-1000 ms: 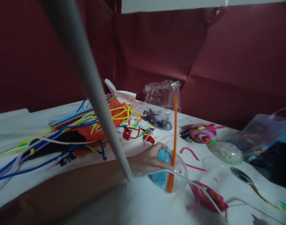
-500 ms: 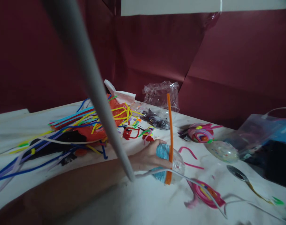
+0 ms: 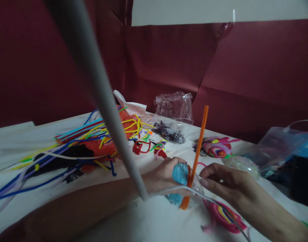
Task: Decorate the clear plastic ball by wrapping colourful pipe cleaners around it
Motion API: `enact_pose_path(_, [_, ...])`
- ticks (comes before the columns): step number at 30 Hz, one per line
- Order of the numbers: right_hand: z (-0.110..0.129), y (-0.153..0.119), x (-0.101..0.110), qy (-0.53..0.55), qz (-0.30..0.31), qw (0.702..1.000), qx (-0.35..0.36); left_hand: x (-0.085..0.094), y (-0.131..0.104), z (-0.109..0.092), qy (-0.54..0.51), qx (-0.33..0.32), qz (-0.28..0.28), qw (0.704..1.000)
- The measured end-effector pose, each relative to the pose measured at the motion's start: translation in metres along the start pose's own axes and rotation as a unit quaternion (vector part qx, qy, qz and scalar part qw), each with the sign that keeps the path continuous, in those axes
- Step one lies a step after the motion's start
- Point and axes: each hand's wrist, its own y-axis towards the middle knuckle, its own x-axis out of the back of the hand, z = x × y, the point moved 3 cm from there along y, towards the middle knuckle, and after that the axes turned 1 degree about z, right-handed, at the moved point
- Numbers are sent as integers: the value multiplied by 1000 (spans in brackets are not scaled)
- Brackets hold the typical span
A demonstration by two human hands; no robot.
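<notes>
My left hand (image 3: 166, 174) is wrapped round a clear, rounded plastic piece (image 3: 196, 190) banded with fuzzy blue pipe cleaner (image 3: 180, 174). An orange pipe cleaner (image 3: 199, 143) crosses the piece beside the blue band, its long end sticking up and tilted right. My right hand (image 3: 227, 181) is just right of the clear end, fingers bent and a little apart, with nothing visible between them; whether its fingertips touch the piece I cannot tell. Below the hands lies a pink fish-like shape (image 3: 226, 216) with yellow and blue strips.
Several loose pipe cleaners (image 3: 80, 134) are heaped at the left over a black and orange thing. A clear crinkled bag (image 3: 174, 106) and a dark bundle (image 3: 169, 131) lie behind. Another pink craft piece (image 3: 217, 147) sits back right. A grey pole (image 3: 111, 117) and white cable (image 3: 206, 194) cross the view.
My right hand has come in from the right beside the clear end. The orange pipe cleaner now leans right instead of standing nearly upright. My left hand keeps its grip.
</notes>
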Motion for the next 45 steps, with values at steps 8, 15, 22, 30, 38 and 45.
enact_pose_path(8, [-9, 28, -19, 55, 40, 998, 6, -1, 8, 5, 38, -47, 21, 998])
enact_pose_path(15, [-11, 31, -15, 100, 56, 993, -14, -1, 11, 11, 18, -55, 40, 998])
enact_pose_path(22, [-13, 36, -15, 115, 38, 991, -50, 0, 6, 0, 90, -47, 13, 995])
enact_pose_path(30, [-15, 39, -12, 123, 19, 991, -47, 0, 5, 0, 117, -49, 24, 992])
enact_pose_path(38, [-11, 39, -13, 115, 15, 992, -45, 0, -3, -4, 125, -77, 29, 989])
enact_pose_path(45, [-13, 36, -20, 147, 59, 986, -45, 2, 4, 5, 97, -29, 40, 994])
